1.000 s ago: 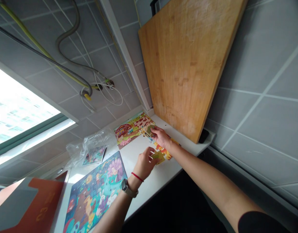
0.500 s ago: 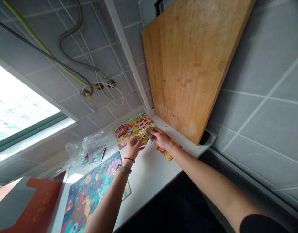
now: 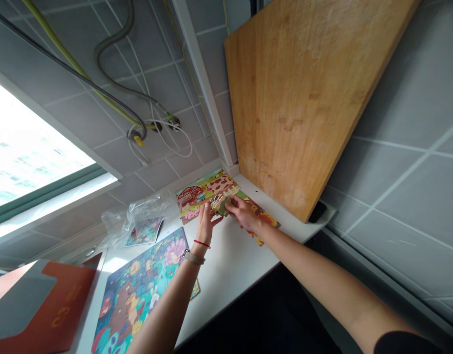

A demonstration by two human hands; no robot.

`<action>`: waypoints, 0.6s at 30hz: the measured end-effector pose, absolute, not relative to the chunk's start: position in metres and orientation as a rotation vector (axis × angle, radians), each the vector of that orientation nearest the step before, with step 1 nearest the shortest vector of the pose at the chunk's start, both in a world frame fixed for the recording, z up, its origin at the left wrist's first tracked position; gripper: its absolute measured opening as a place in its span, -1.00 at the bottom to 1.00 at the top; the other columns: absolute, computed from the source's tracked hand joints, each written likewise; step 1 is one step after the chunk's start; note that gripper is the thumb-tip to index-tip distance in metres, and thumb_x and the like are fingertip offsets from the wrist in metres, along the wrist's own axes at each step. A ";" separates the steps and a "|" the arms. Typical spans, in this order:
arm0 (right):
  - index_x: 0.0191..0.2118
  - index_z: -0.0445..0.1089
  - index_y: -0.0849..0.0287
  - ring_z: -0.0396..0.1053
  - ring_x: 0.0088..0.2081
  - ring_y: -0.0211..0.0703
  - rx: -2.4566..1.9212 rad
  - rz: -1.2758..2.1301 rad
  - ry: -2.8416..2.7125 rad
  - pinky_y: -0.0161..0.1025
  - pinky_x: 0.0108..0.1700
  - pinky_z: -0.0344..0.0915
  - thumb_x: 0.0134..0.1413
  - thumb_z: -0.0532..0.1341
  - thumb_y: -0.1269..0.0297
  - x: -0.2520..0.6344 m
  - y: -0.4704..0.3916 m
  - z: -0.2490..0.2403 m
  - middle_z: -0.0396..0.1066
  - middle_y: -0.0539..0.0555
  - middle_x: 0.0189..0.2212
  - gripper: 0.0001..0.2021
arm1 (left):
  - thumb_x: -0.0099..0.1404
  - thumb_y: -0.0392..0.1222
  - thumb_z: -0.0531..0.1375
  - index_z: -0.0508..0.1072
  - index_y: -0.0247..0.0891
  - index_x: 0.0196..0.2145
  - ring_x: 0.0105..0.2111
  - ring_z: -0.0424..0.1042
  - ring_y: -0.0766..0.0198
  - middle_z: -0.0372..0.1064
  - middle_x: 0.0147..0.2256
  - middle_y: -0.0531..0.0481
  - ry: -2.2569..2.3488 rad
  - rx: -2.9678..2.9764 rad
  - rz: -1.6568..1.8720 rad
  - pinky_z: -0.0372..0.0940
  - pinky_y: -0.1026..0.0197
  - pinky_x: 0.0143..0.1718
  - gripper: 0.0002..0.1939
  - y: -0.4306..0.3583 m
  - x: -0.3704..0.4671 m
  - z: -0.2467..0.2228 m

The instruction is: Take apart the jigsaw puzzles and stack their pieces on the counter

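A small bunch of jigsaw puzzle pieces (image 3: 219, 204), with olive and patterned faces, is held between my two hands above the counter. My right hand (image 3: 244, 213) pinches the bunch at its right side, thumb and fingers closed. Along its left edge lie the fingers of my left hand (image 3: 205, 223), with the thumb below, closed round that side. Behind the hands lies a farm-scene puzzle (image 3: 189, 195) with a red barn and a spotted cow, partly covered by them. An orange section of puzzle (image 3: 267, 220) shows beneath my right wrist.
A dark blue animal puzzle (image 3: 138, 280) lies at the left, partly under my left forearm. Near it are a picture card (image 3: 145, 231) and a clear plastic bag (image 3: 138, 211). An orange box (image 3: 71, 305) stands front left. A large wooden board (image 3: 296, 108) leans at the right.
The pieces between my hands have turned, showing broader faces. My left fingers have straightened upward along them. The whole view has shifted slightly.
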State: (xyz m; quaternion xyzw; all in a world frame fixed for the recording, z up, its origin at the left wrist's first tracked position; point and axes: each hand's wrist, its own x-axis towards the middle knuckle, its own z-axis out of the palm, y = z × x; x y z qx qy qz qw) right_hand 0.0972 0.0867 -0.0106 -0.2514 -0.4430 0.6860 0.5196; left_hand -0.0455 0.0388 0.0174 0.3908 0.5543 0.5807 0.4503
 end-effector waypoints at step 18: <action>0.24 0.34 0.14 0.32 0.25 0.13 -0.666 1.168 -1.898 0.11 0.34 0.17 -0.07 0.28 0.53 0.095 0.074 -0.020 0.38 0.23 0.21 -0.33 | 0.24 -0.01 0.33 0.31 -0.21 -0.04 -0.19 0.49 0.18 0.48 -0.16 -0.04 1.556 1.762 1.067 0.37 0.14 -0.13 -0.57 0.011 -0.087 -0.003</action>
